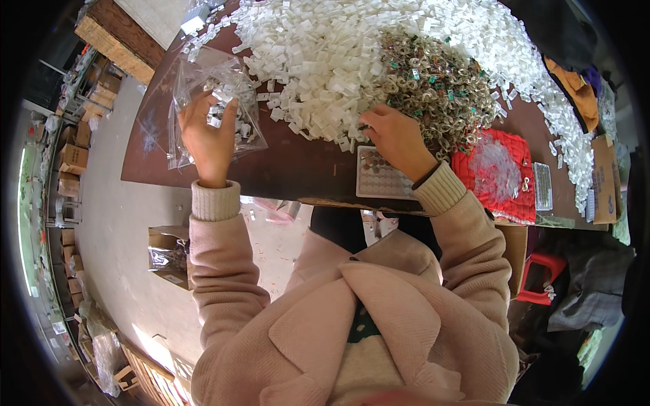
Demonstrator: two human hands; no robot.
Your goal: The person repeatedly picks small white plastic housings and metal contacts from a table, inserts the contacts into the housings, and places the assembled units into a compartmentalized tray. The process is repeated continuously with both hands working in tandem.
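Note:
My left hand [207,139] is over a clear plastic bag [254,139] on the brown table, its thumb and fingers curled round small white pieces [215,115]. More small pieces lie inside the bag. My right hand [396,139] pinches at the near edge of a big heap of small white plastic pieces [318,88]; what its fingertips hold is too small to make out. Right beside it is a pile of small clear, brownish and green ring-like pieces [437,84]. Partly under my right wrist sits a white tray [379,179] with rows of round hollows.
On the right lie a red cloth [497,196] with a tangle of clear strands, a clear rectangular box [543,186] and a cardboard piece [604,179]. A red stool [542,277] and an open cardboard box [169,254] stand below the table. Shelves with boxes line the left.

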